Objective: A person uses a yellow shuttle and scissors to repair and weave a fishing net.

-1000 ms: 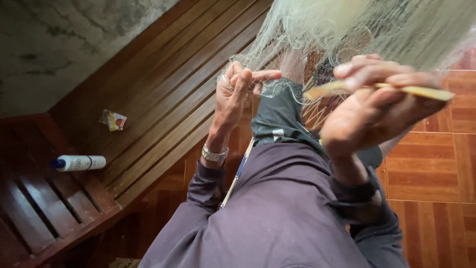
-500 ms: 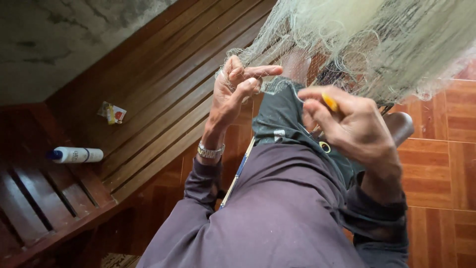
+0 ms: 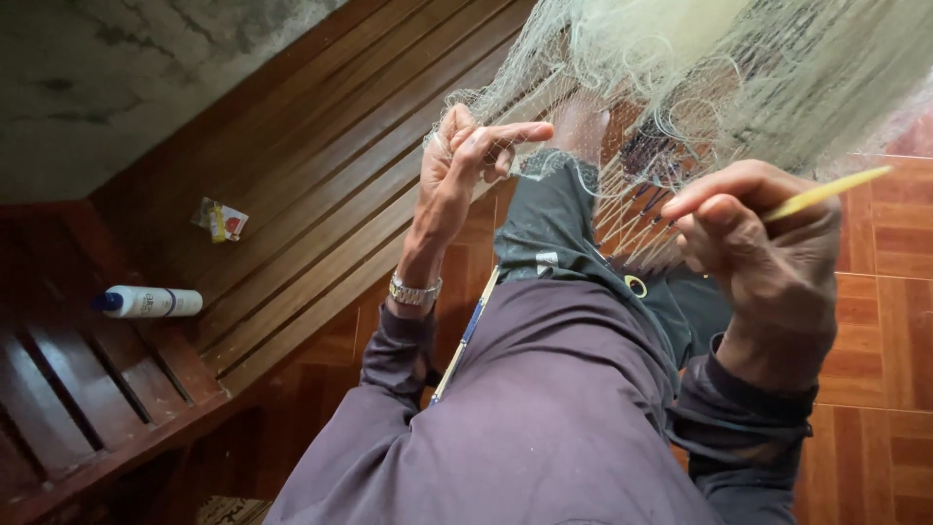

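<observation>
A pale green fishing net (image 3: 739, 68) hangs in a bunch from the top of the view and spreads down over my knee. My left hand (image 3: 466, 160) is raised at the net's lower left edge, pinching its mesh between thumb and fingers, with a metal watch on the wrist. My right hand (image 3: 758, 243) is lower right, under the net, gripping a thin yellow netting needle (image 3: 826, 192) that points up to the right. Taut strands run from the net down toward my right hand.
A wooden slatted bench (image 3: 292, 204) runs along the left. On it lie a white bottle with a blue cap (image 3: 151, 302) and a small crumpled packet (image 3: 222, 220). Orange-brown floor tiles (image 3: 894, 321) are at the right. A grey wall is at upper left.
My right hand dropped from the net's level down to my knee, then rose again slightly with the yellow needle. My left hand stayed at the net's edge, fingers shifting a little.
</observation>
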